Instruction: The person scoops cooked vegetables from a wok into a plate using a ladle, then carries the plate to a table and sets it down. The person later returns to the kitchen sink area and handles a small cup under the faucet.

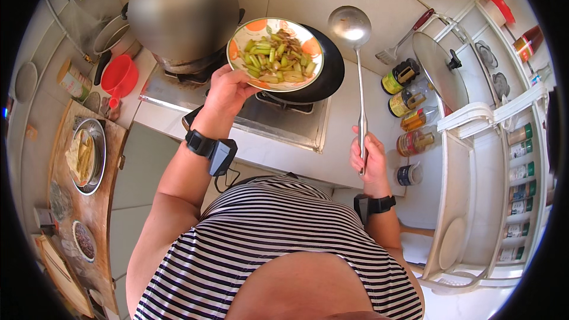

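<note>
My left hand (230, 86) grips the near left rim of a white plate (236, 53) with an orange pattern. On the plate lies a heap of chopped green celery (271, 55) mixed with small brown pieces that look like meat. The plate is held above a black wok (331, 62) on the gas stove, covering much of it, so the wok's inside is mostly hidden. In my right hand (370, 155) is the handle of a long metal ladle (361, 84), its bowl raised and pointing away from me, to the right of the wok.
A large metal pot (186, 64) stands on the left burner. Beside it are a red plastic dipper (120, 75) and a wooden board (100, 213) bearing a metal colander (98, 160). Several sauce bottles (406, 100), a glass lid (438, 62) and a white spice rack (473, 178) line the right side.
</note>
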